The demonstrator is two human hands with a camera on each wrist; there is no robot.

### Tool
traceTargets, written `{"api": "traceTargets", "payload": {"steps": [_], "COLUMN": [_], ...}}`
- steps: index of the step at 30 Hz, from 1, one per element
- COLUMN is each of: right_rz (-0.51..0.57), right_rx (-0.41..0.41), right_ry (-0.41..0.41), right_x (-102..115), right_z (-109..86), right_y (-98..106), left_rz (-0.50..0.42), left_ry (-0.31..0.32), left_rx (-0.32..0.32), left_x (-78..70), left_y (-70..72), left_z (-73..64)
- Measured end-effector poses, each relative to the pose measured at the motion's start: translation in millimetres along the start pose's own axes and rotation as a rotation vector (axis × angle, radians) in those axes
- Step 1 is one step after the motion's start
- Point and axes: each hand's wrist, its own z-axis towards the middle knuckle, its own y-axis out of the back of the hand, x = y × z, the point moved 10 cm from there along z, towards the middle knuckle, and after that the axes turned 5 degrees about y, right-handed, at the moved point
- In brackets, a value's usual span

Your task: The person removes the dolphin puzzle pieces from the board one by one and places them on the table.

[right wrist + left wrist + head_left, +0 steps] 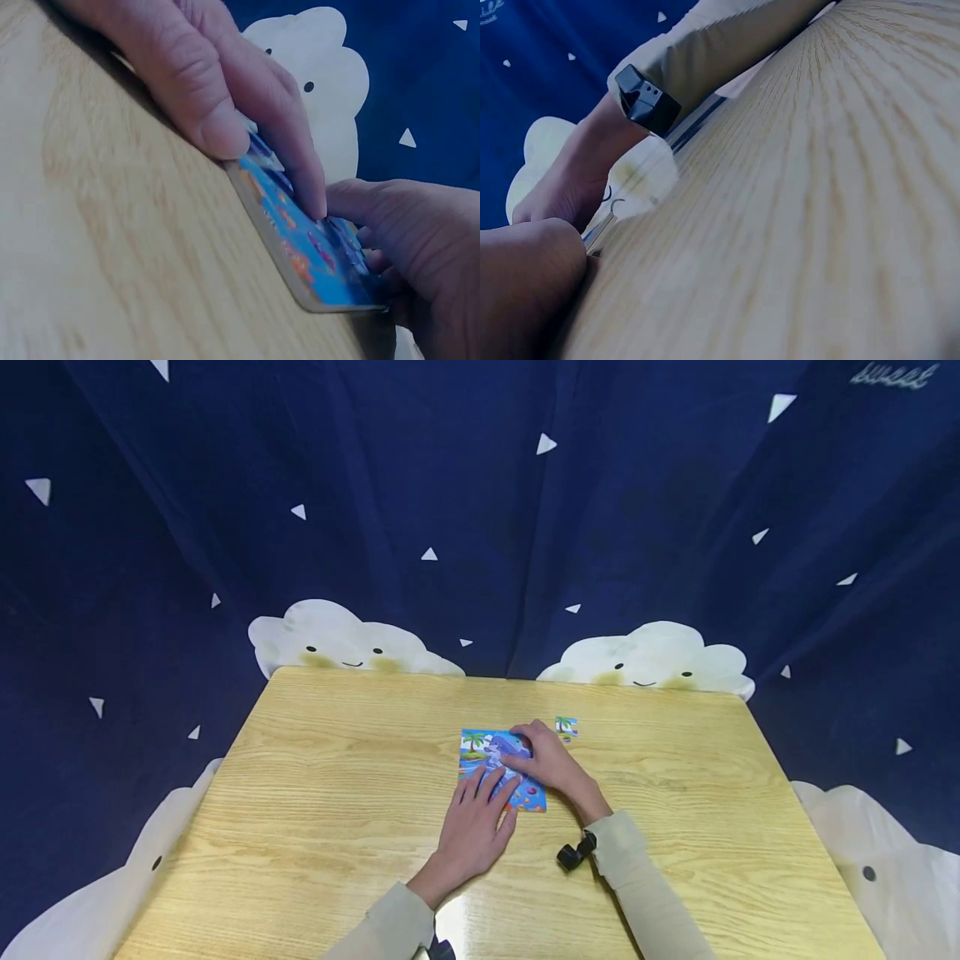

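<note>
A flat, thick-edged square picture board (pixel 536 800), perhaps a jigsaw puzzle, lies on the table with a purple dolphin, palm tree and blue sea on it. My left hand (pixel 474 831) rests on its lower part with the fingers spread and straight. In the right wrist view, the thumb of that left hand (pixel 187 75) lies at the board's near edge. My right hand (pixel 553 764) holds the board's upper right part, thumb over the picture and curled fingers at the far right side. The right hand (pixel 427 240) hides that corner.
A small palm-tree picture piece (pixel 566 725) lies just beyond the right hand. The wooden table (pixel 337 760) ends at a dark blue curtain (pixel 480 485) with white clouds and triangles. Black wrist cameras sit at both cuffs, the right camera (pixel 576 852) close above the tabletop.
</note>
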Motion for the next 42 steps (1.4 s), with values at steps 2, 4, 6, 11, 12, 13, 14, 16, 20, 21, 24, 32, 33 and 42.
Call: {"api": "traceTargets", "payload": {"steps": [2, 4, 6, 11, 12, 13, 14, 16, 20, 21, 24, 32, 33, 42], "right_rz": [-0.003, -0.007, -0.007, -0.006, -0.008, -0.011, -0.014, -0.008, 0.036, 0.050, 0.066, 0.121, 0.122, 0.117], "right_rx": [-0.026, -0.052, -0.070, -0.099, -0.103, -0.107, -0.111, -0.115, -0.119, -0.117, -0.113, -0.133, -0.140, -0.211], "right_ry": [0.012, 0.028, 0.039, 0.050, 0.051, 0.055, 0.059, 0.063, 0.077, 0.078, 0.089, 0.101, 0.099, 0.088], "right_x": [1, 3, 3, 1, 0, -1, -2, -5, -7, -8, -7, -7, -8, -18], "right_z": [0.1, 0.2, 0.0, 0.2, 0.4, 0.5, 0.6, 0.5, 0.2, 0.3, 1.2, 0.3, -0.8, -15.7], "right_y": [2, 4, 5, 6, 6, 6, 6, 6, 9, 10, 14, 26, 29, 58], "left_rz": [0.003, 0.005, 0.003, -0.004, -0.005, -0.005, -0.007, -0.012, -0.016, -0.016, -0.012, -0.023, -0.025, -0.038], "left_ry": [0.001, 0.003, 0.001, -0.011, -0.014, -0.016, -0.017, -0.021, -0.012, -0.008, 0.007, 0.028, 0.026, 0.004], "left_rx": [-0.001, 0.003, 0.003, -0.016, -0.023, -0.030, -0.035, -0.043, -0.035, -0.030, -0.011, 0.026, 0.023, -0.032], "left_x": [-0.3, -0.1, -0.1, -0.3, -0.6, -0.7, -0.7, -1.1, -0.6, -0.5, 0.4, 2.7, 2.5, 1.2], "left_y": [0.7, 0.5, 0.4, 1.2, 1.7, 2.1, 2.5, 2.6, 2.0, 1.8, 1.2, -2.4, -2.1, -1.2], "left_z": [0.0, 0.0, 0.1, 0.4, 0.4, 0.4, 0.3, 0.4, 1.1, 1.5, 2.6, 3.1, 3.0, 0.3]}}
